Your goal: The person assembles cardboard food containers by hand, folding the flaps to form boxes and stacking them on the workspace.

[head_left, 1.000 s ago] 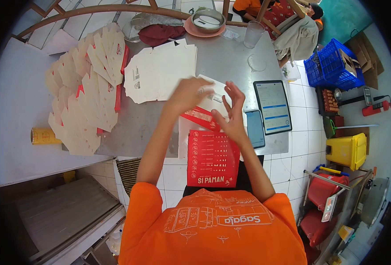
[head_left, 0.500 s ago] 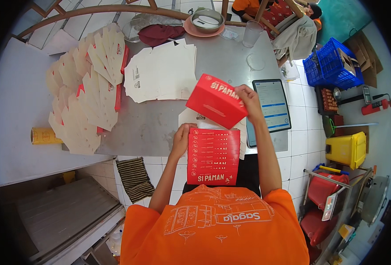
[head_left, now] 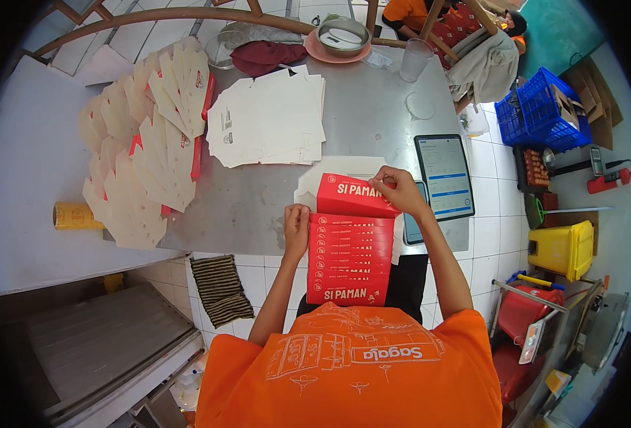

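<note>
The red box (head_left: 351, 197) is held crosswise by right fingers (head_left: 389, 174) beyond the box row (head_left: 351, 257), any grip by left fingers (head_left: 299, 210) unclear.

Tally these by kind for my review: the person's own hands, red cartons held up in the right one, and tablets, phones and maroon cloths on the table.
Own hands: 2 (left hand, right hand)
Red carton: 1
Tablet: 1
Phone: 1
Maroon cloth: 1
Total: 6

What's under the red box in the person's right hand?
Pale cardboard shows past the upper and left edges of the red box, which the right hand holds. Whatever lies directly beneath is covered and cannot be seen.
</note>
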Motion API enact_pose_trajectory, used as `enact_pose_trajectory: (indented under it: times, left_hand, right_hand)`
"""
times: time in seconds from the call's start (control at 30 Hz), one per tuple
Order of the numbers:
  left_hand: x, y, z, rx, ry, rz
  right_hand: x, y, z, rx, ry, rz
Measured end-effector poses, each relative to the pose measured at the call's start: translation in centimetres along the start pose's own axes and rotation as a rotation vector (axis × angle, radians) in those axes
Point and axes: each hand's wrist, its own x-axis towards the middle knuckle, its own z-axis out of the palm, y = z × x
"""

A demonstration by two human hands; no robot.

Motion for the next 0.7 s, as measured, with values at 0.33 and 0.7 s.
enact_pose_trajectory:
  times: [0.33,0.7]
  left_hand:
    - [0.1,-1.3,0.1,-0.328,-0.176,-0.161]
    - [-0.2,-1.0,-1.1,-0.744,-0.32,-0.25]
  right_hand:
    - [2.2,-3.4,6.3,-0.372,0.115,-0.566]
    - [3.5,-2.7,11.6,-0.52,-0.161,-0.466]
